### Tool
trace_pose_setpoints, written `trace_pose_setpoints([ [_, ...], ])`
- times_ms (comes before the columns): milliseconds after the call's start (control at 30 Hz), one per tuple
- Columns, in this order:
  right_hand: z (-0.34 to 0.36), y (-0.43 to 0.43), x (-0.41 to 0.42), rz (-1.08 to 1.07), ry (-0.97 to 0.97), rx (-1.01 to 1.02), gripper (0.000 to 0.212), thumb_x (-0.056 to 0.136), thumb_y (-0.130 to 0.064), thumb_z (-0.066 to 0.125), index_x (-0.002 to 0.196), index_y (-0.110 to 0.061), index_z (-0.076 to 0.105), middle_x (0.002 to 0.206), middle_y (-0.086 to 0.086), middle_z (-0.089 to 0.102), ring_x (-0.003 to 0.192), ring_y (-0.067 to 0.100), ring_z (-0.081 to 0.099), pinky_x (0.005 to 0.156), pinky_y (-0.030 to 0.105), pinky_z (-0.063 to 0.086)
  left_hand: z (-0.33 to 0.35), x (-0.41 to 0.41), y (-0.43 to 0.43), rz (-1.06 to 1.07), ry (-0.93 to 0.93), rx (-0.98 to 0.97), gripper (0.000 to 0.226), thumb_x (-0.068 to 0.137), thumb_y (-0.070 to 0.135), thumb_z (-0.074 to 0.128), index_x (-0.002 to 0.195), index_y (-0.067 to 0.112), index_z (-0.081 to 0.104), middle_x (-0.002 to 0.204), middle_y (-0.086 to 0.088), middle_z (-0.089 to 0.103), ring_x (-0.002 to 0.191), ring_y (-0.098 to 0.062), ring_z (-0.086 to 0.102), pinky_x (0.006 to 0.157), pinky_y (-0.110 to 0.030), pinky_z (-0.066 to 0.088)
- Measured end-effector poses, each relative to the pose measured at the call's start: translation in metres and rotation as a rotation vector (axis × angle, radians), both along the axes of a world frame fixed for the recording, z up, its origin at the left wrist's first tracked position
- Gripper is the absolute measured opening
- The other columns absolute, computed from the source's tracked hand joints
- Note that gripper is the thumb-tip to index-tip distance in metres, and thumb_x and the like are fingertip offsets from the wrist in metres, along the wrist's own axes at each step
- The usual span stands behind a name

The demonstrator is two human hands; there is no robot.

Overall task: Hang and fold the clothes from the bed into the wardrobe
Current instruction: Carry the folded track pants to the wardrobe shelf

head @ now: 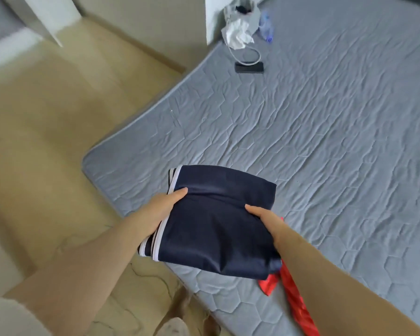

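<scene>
Hidden: both hands' fingers go under the garment [216,229], so only the thumbs show on top; red cloth [291,289] is partly covered by the garment and right forearm.
Blurred: grey-white heap [238,27] at the bed's [325,129] far edge.
Count: one folded navy garment, one red cloth, one phone [249,67], one cable [250,55].
Left hand [159,212]: clamps the white-striped edge.
Right hand [267,220]: clamps the opposite side.
Garment: held over the bed's near corner.
Around: phone and cable on the bed, well apart.

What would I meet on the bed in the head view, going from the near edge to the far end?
Red cloth → folded navy garment → black phone → grey and white bundle.
</scene>
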State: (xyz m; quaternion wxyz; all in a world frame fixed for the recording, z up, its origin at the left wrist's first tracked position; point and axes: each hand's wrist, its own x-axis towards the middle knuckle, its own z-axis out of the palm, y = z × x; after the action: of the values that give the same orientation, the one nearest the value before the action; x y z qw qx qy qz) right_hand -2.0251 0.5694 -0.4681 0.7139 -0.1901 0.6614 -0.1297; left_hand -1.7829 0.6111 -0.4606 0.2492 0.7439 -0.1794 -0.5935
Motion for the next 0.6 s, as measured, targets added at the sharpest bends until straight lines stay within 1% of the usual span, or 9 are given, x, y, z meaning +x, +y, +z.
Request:
trace_pose_setpoints([
  [67, 0.025, 0.003, 0.017, 0.076, -0.002, -0.017, 0.021, 0.077, -0.029, 0.068, 0.085, -0.010, 0.068, 0.058, 0.006, 0.069, 0.055, 0.021, 0.065, 0.054, 0.025, 0.045, 0.033, 0.017, 0.019, 0.039, 0.020, -0.036, 0.028, 0.080, 0.043, 0.067, 0.091, 0.018, 0.070, 0.077, 0.004, 0.074, 0.069, -0.013, 0.071, 0.055, -0.019, 0.052],
  [167, 0.062, 0.010, 0.052, 0.186, 0.010, -0.068, 0.020, 0.075, -0.032, 0.066, 0.074, -0.011, 0.066, 0.054, 0.005, 0.067, 0.053, 0.022, 0.062, 0.054, 0.026, 0.042, 0.078, 0.046, 0.046, 0.080, 0.004, -0.060, 0.035, 0.076, 0.045, 0.069, 0.100, 0.020, 0.071, 0.091, 0.001, 0.074, 0.086, -0.020, 0.071, 0.085, -0.034, 0.052],
  [233, 0.085, 0.016, 0.078, 0.256, 0.011, -0.105, 0.021, 0.075, -0.032, 0.065, 0.070, -0.011, 0.065, 0.052, 0.005, 0.065, 0.052, 0.022, 0.060, 0.053, 0.026, 0.040, 0.105, 0.066, 0.061, 0.145, -0.019, -0.083, 0.034, 0.077, 0.044, 0.068, 0.102, 0.020, 0.070, 0.094, -0.001, 0.074, 0.089, -0.023, 0.070, 0.091, -0.037, 0.050],
  [267, 0.096, 0.018, 0.091, 0.291, 0.006, -0.127, 0.022, 0.075, -0.032, 0.064, 0.068, -0.011, 0.065, 0.051, 0.005, 0.065, 0.050, 0.021, 0.060, 0.052, 0.026, 0.040, 0.117, 0.075, 0.068, 0.183, -0.032, -0.095, 0.033, 0.079, 0.042, 0.068, 0.102, 0.019, 0.069, 0.094, -0.002, 0.074, 0.088, -0.023, 0.070, 0.088, -0.036, 0.052],
  [333, 0.117, 0.021, 0.118, 0.362, -0.010, -0.179, 0.021, 0.076, -0.031, 0.063, 0.070, -0.011, 0.065, 0.052, 0.005, 0.065, 0.052, 0.021, 0.060, 0.052, 0.025, 0.040, 0.140, 0.094, 0.083, 0.255, -0.051, -0.128, 0.027, 0.082, 0.038, 0.066, 0.099, 0.017, 0.068, 0.086, -0.002, 0.074, 0.078, -0.020, 0.071, 0.069, -0.027, 0.055],
  [367, 0.127, 0.022, 0.132, 0.397, -0.018, -0.202, 0.021, 0.075, -0.031, 0.064, 0.073, -0.010, 0.066, 0.054, 0.005, 0.066, 0.056, 0.022, 0.061, 0.053, 0.026, 0.041, 0.149, 0.105, 0.091, 0.292, -0.063, -0.144, 0.024, 0.083, 0.038, 0.065, 0.096, 0.017, 0.067, 0.080, -0.001, 0.074, 0.070, -0.017, 0.071, 0.058, -0.023, 0.053],
  [433, 0.148, 0.027, 0.164, 0.474, -0.047, -0.243, 0.021, 0.075, -0.032, 0.064, 0.077, -0.011, 0.067, 0.059, 0.006, 0.068, 0.061, 0.023, 0.063, 0.055, 0.026, 0.043, 0.168, 0.128, 0.110, 0.365, -0.091, -0.172, 0.021, 0.084, 0.037, 0.065, 0.091, 0.018, 0.066, 0.069, 0.003, 0.073, 0.059, -0.013, 0.069, 0.047, -0.019, 0.048],
  [500, 0.166, 0.032, 0.198, 0.541, -0.078, -0.285, 0.021, 0.076, -0.031, 0.063, 0.080, -0.011, 0.068, 0.063, 0.006, 0.070, 0.067, 0.024, 0.064, 0.058, 0.028, 0.044, 0.185, 0.154, 0.130, 0.415, -0.110, -0.204, 0.020, 0.085, 0.038, 0.064, 0.087, 0.018, 0.066, 0.064, 0.005, 0.072, 0.055, -0.011, 0.068, 0.046, -0.019, 0.047],
  [600, 0.191, 0.043, 0.256, 0.624, -0.106, -0.348, 0.021, 0.077, -0.030, 0.062, 0.083, -0.010, 0.068, 0.064, 0.006, 0.070, 0.073, 0.026, 0.064, 0.061, 0.030, 0.045, 0.207, 0.200, 0.157, 0.492, -0.145, -0.240, 0.024, 0.084, 0.038, 0.065, 0.091, 0.016, 0.067, 0.077, 0.000, 0.073, 0.067, -0.016, 0.069, 0.053, -0.023, 0.049],
])
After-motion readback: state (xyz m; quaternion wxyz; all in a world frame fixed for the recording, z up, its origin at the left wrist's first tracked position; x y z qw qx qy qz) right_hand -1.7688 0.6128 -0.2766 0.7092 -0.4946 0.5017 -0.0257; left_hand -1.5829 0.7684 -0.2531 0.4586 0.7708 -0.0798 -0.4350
